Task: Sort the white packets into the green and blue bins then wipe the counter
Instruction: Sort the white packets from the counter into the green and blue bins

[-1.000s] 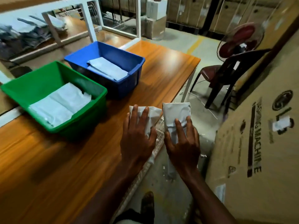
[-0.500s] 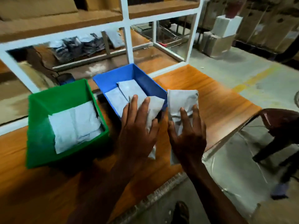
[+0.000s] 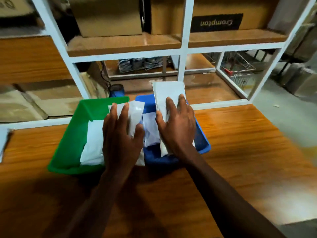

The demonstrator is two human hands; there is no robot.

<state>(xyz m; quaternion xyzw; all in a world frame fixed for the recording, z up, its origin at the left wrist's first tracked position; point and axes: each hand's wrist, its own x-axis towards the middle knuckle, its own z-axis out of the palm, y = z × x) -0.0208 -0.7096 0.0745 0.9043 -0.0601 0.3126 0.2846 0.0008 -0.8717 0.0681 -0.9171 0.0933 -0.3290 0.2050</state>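
Observation:
My left hand [image 3: 120, 134] holds a white packet [image 3: 135, 115] above the right side of the green bin [image 3: 68, 148], which has white packets [image 3: 93, 141] lying inside. My right hand [image 3: 178, 127] grips a second, longer white packet [image 3: 169, 93] over the blue bin [image 3: 203, 143]. More white packets [image 3: 151, 129] lie in the blue bin between my hands. Both bins stand side by side on the wooden counter [image 3: 240, 152].
A white-framed shelf unit [image 3: 183, 48] with cardboard boxes [image 3: 106, 14] stands right behind the bins. Another white packet [image 3: 3, 141] lies at the counter's far left edge. Wire baskets [image 3: 238, 66] sit behind the frame at right. The counter's right end drops to the floor [image 3: 281, 107].
Both hands carried their packets from the counter's edge to above the bins. The view swung left, so the shelves now fill the background.

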